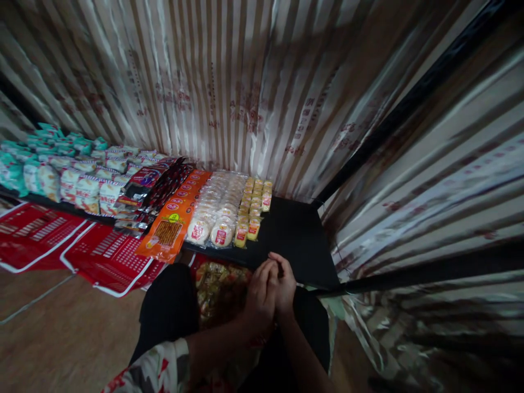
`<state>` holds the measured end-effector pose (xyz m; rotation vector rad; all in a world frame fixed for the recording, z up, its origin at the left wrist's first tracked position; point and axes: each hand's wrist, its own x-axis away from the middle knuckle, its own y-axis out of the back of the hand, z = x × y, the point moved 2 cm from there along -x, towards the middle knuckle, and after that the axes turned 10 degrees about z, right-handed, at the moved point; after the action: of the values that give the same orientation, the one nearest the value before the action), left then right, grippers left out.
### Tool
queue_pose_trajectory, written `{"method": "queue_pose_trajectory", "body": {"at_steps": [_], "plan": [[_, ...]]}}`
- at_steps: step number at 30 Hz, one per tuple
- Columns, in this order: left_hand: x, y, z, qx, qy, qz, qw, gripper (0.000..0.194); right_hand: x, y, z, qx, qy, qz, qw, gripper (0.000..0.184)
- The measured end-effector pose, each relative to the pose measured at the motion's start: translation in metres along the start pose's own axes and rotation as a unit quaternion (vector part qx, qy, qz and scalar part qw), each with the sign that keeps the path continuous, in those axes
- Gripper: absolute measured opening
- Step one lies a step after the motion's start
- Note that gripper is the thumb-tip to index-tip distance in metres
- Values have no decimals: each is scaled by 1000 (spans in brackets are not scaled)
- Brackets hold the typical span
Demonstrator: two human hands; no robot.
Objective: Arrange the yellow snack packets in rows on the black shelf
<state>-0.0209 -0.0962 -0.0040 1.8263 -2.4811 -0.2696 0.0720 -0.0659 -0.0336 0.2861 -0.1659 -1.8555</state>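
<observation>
Hands [262, 289] clasped, yellow packets [241, 232], long axes forward

Your black worktop [292, 229] carries rows of packets. At ten o'clock you have teal packs [61, 143], then white packs [88, 188] beside them. Toward eleven lie overlapping dark packs [143, 188] and an orange pack [170, 224], its near end past your edge. Clear-wrapped round white pieces [219, 210] sit just before twelve, with small yellow packs [251, 210] at twelve.
</observation>
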Motion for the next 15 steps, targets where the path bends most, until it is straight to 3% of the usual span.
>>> {"method": "queue_pose_trajectory", "body": {"at_steps": [4, 6, 8, 10, 12, 15], "plan": [[30, 22, 26, -1, 43, -22, 999, 39, 40, -20, -8, 83, -12, 80, 993, 29], [35, 34, 48, -30, 141, -36, 989, 36, 50, -33, -18, 159, -45, 153, 974, 28], [38, 47, 73, -83, 291, -47, 952, 33, 55, -48, -31, 247, -97, 237, 935, 29], [39, 59, 93, -110, 374, -55, 919, 34, 58, -61, -42, 307, -146, 299, 892, 31], [38, 67, 107, -117, 408, -50, 904, 38, 61, -72, -52, 331, -178, 322, 869, 31], [38, 70, 122, -116, 436, -35, 891, 37, 63, -84, -63, 325, -202, 318, 867, 28]]}}
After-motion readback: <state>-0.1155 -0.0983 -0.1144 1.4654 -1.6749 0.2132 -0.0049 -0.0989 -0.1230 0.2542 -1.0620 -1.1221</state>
